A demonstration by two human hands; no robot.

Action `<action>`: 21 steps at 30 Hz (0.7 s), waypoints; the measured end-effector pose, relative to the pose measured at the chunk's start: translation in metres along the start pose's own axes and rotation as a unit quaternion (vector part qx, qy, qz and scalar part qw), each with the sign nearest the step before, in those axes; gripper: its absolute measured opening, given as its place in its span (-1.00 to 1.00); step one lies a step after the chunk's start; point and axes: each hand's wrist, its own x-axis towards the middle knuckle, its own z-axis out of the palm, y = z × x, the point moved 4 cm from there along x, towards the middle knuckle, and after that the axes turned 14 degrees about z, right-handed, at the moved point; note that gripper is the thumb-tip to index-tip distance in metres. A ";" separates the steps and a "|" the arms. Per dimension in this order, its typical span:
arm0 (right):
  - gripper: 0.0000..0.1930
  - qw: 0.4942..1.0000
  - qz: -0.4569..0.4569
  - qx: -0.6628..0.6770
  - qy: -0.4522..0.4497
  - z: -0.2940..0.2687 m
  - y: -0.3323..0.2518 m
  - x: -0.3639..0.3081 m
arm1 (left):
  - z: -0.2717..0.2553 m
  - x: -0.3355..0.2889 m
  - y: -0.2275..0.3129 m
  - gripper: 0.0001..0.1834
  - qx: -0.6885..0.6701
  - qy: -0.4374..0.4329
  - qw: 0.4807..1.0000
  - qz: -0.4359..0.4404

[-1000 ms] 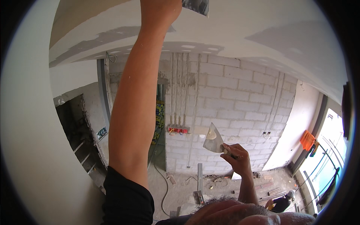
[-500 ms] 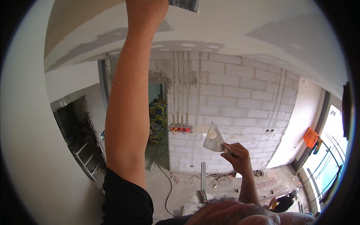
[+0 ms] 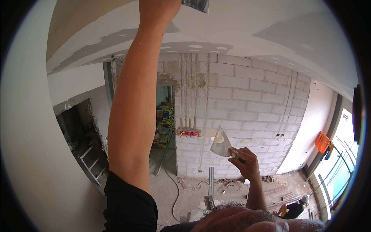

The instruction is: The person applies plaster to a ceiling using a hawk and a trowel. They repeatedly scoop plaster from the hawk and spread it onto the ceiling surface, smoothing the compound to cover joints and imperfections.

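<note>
My left arm reaches up to the ceiling (image 3: pixel 232 29). My left hand (image 3: pixel 160 9) is cut off by the top edge of the picture, closed beside a wide dark metal blade (image 3: pixel 196 5) that lies close to the ceiling surface. Its handle and my fingers are mostly out of sight. Lower and to the right, my right hand (image 3: pixel 246 161) grips a putty knife (image 3: pixel 221 145) by its handle, thumb and fingers wrapped round it. The flared blade points up and left, with a pale dab of filler on it.
Behind stands a bare block wall (image 3: pixel 247 96) with conduit chases and red electrical boxes (image 3: pixel 189 133). Stacked bags (image 3: pixel 164 123) show through a doorway. A ladder (image 3: pixel 91 164) leans at left. Rubble and a cable (image 3: pixel 176 197) lie on the floor. Another person (image 3: pixel 295 208) is at lower right.
My left hand and its blade have shifted slightly right along the ceiling. The right hand with the putty knife stays almost where it was.
</note>
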 end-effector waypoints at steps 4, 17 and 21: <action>-0.52 1.000 0.002 0.003 -0.002 -0.006 0.005 0.000 | 0.007 0.000 0.005 -0.70 -0.021 0.003 1.000 0.008; -0.52 1.000 0.007 0.013 -0.014 -0.012 0.013 0.002 | 0.018 -0.001 0.013 -0.72 -0.006 0.008 1.000 -0.010; -0.53 1.000 0.018 0.011 -0.017 -0.011 0.014 0.003 | 0.018 0.001 0.012 -0.73 0.013 0.011 1.000 -0.006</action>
